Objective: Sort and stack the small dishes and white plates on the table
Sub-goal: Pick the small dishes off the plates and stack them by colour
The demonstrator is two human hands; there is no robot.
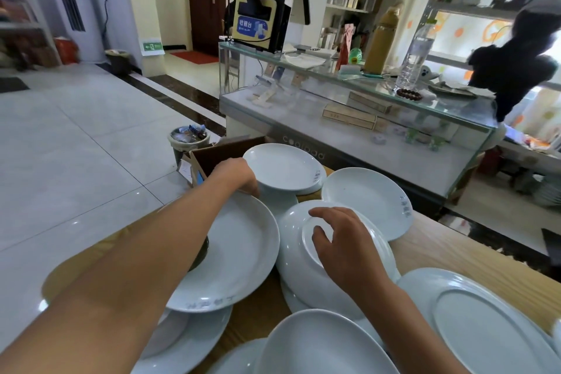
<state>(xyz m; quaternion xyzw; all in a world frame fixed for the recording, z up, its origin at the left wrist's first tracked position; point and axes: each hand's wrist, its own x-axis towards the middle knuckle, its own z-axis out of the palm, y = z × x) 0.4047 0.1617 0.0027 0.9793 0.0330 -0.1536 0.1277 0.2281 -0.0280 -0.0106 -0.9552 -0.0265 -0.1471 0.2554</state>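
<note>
Several white plates lie on a wooden table point(449, 246). My left hand point(236, 174) grips the near rim of a white plate point(282, 165) at the table's far edge, lifted above another plate. My right hand point(340, 240) rests with spread, curved fingers on the foot ring of an upside-down plate point(291, 252) in the middle. A large plate point(239, 246) sits under my left forearm, with a dark small dish point(200, 252) partly hidden beneath the arm. Another upright plate point(370, 197) lies at the far right. An oval plate point(485, 322) is at the near right.
More white plates point(318, 346) overlap at the near edge. A cardboard box point(218, 155) and a bin point(188, 140) stand on the tiled floor beyond the table. A glass counter point(364, 106) with a bottle and till lies behind. A person in dark clothing point(516, 70) stands at right.
</note>
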